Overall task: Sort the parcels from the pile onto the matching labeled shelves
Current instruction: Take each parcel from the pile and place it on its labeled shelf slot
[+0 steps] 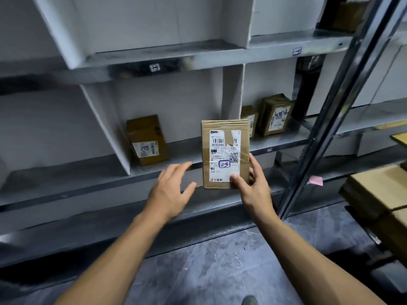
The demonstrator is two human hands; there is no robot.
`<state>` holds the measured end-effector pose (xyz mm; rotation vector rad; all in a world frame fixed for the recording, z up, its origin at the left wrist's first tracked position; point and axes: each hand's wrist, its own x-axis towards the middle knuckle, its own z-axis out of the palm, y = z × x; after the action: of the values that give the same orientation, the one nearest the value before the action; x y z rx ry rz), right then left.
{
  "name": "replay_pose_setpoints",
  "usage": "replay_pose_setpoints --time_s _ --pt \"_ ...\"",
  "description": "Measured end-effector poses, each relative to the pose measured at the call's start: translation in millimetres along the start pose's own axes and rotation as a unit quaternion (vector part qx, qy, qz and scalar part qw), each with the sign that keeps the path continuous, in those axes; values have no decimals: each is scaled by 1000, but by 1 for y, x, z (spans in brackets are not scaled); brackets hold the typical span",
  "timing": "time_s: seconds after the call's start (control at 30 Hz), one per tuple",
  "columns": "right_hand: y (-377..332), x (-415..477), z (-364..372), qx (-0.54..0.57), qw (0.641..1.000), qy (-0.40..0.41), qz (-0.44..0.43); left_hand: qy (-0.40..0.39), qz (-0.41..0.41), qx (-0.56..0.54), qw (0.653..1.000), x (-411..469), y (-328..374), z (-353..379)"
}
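My right hand [253,186] grips the lower right corner of a flat brown cardboard parcel [224,137], held upright in front of the grey shelving. Its white shipping label carries a handwritten "23" boxed in blue. My left hand [174,188] hovers just left of the parcel, fingers spread, holding nothing. A small tag [154,67] on the upper shelf's front edge appears to read 23. Behind the parcel, the middle shelf [154,170] holds one brown box [147,139] leaning in the bay to the left.
Two more brown parcels [275,115] stand in the bay to the right, past a white divider [232,93]. A metal upright [326,119] slants down the right side. Cardboard boxes [378,190] are stacked at the far right. Another tag [296,51] marks the upper shelf's right bay.
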<state>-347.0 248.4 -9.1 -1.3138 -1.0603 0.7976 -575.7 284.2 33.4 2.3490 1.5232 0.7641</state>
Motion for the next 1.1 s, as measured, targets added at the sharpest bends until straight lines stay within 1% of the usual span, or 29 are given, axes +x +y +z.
replay_pose_setpoints --time_s 0.07,0.13,0.27,0.57,0.77,0.87,0.97,1.1 --pt "-1 16 13 -7 1000 -16 5 -25 6 86 996 8 -17 -12" --pt "-2 33 28 -14 1000 -26 2 -36 9 147 988 15 -30 -19" --pt "1 69 57 -39 998 -48 -17 -52 0 201 978 35 -53 -26" --pt "33 170 98 -43 997 -64 1 -71 -28 210 975 96 -90 -5" --pt "66 227 114 -65 997 -46 21 -76 -35 212 974 134 -109 21" --pt "82 247 123 -58 997 -38 42 -78 -46 215 972 145 -115 33" --pt "96 257 128 -58 997 -37 45 -86 -57 218 970 152 -120 42" --pt "114 264 129 -77 994 -65 50 -95 -65 226 967 154 -124 48"
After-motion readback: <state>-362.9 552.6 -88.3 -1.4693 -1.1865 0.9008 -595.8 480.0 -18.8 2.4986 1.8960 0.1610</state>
